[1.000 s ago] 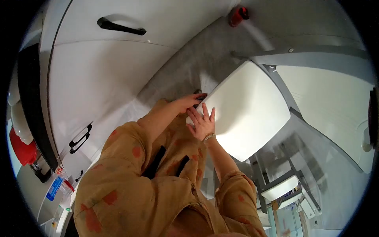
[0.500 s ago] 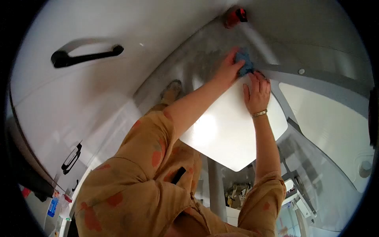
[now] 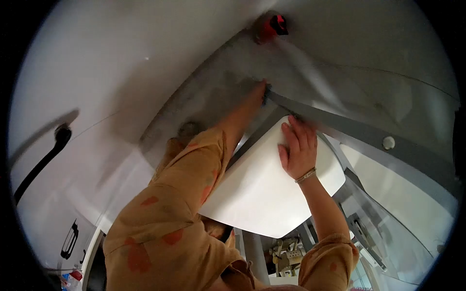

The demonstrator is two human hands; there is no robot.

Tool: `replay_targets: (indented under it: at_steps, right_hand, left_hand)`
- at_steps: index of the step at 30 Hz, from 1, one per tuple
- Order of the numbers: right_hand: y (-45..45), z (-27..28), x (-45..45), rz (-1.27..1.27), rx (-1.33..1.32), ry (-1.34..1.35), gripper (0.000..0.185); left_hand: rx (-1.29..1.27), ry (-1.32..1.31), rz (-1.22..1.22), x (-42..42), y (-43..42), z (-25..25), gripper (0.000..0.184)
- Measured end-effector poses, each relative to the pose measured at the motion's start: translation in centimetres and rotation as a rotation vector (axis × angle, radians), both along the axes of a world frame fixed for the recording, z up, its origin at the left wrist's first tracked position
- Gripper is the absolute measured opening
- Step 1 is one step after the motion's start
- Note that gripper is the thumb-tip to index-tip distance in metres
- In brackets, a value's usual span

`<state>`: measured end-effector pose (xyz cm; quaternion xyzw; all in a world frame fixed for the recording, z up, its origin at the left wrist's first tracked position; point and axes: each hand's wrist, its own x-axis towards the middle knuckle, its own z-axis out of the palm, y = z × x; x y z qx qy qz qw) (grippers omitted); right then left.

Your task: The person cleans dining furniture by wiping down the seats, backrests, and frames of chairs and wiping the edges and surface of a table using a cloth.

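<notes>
My R hand (image 3: 300,149) open, palm-down on white smooth rounded panel (image 3: 259,189), my L hand (image 3: 262,88) beyond panel's far corner w/ blue crumpled cloth (image 3: 267,94), L grip blurred, can't tell.

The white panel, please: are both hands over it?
No, only the right hand is over the white panel, while the left hand is beyond its edge.

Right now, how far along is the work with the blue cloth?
Possibly done: the white panel's visible top shows no obvious marks, though wiping isn't confirmed.
In hand: the left hand, blurred, has the blue cloth at the gray bar's end; the right hand rests on the panel.
Left: perhaps the rest of the bar; I can't tell how clean it is.
</notes>
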<state>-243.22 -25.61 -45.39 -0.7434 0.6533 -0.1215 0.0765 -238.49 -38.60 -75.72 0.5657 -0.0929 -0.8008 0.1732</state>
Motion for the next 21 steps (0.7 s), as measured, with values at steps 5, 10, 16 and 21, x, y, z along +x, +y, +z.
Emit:
replay_targets:
  at_steps: [5, 10, 16, 21]
  right_hand:
    - [0.0, 0.0, 0.0, -0.009, -0.004, -0.015, 0.042]
    - [-0.2, 0.0, -0.1, 0.01, -0.026, 0.016, 0.042]
    - [-0.2, 0.1, -0.2, 0.002, 0.01, 0.007, 0.044]
    - [-0.4, 0.1, -0.2, 0.012, -0.007, 0.018, 0.045]
  left_hand:
    - [0.304, 0.263, 0.267, 0.2, 1.2, 3.9, 0.041]
    - [-0.362, 0.317, -0.207, 4.5, 1.3, 14.1, 0.053]
    - [-0.67, -0.314, -0.738, 7.1, -5.8, 16.9, 0.045]
    - [-0.876, -0.196, -0.759, 2.5, -7.2, 5.1, 0.038]
